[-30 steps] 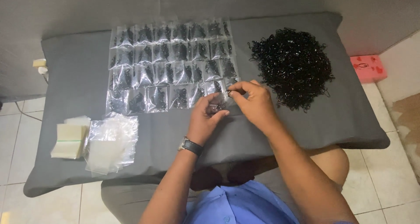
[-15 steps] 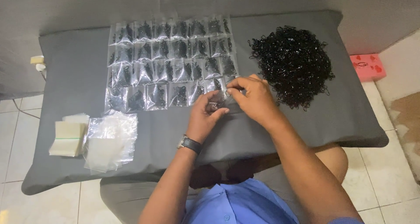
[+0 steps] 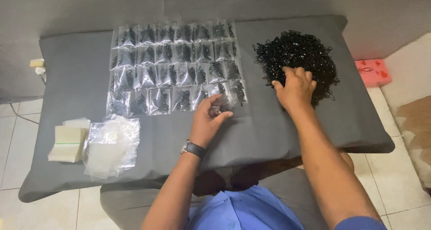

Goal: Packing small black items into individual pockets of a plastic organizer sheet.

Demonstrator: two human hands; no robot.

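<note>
Already four rows of filled clear bags (image 3: 177,68) cover the grey cushion (image 3: 72,77); left hand (image 3: 208,120) pinches another bag (image 3: 221,105) mid-frame, right hand (image 3: 294,88), fingers spread, digs into the remaining black pile (image 3: 298,55) upper right.

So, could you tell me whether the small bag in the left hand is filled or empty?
Filled: the small bag in the left hand shows dark pieces through its clear plastic.
</note>
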